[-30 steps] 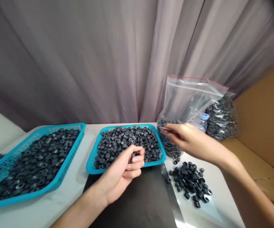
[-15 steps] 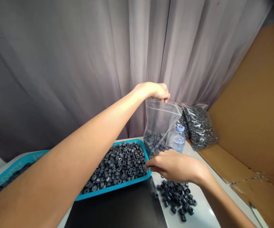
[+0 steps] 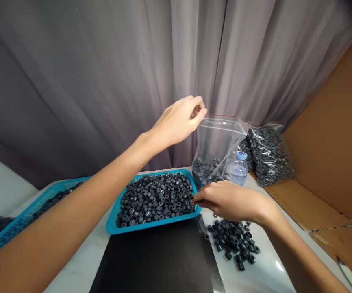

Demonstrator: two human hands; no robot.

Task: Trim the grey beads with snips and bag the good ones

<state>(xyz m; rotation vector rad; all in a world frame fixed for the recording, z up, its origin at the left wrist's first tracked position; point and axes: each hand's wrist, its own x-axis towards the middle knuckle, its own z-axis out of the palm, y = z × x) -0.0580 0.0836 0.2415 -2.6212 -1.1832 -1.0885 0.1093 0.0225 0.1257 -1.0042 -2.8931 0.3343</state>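
My left hand is raised, with thumb and fingers curled together at the top left corner of a clear zip bag. The bag stands upright, its lower part filled with small dark grey ring-shaped pieces. My right hand is closed, fingertips pinched at the right end of a blue plastic basket. Whatever those fingertips hold is too small or hidden to make out. Many of the same grey pieces fill the basket. Below my right hand lies a loose pile of pieces on the white table.
A water bottle stands beside the zip bag. Filled bags lean near a cardboard panel at right. Another blue basket is at left, partly behind my left arm. A black sheet lies in front.
My left hand has shifted left along the bag's top edge to its left corner. My right hand stays by the basket's right end. The camera view has tilted slightly.
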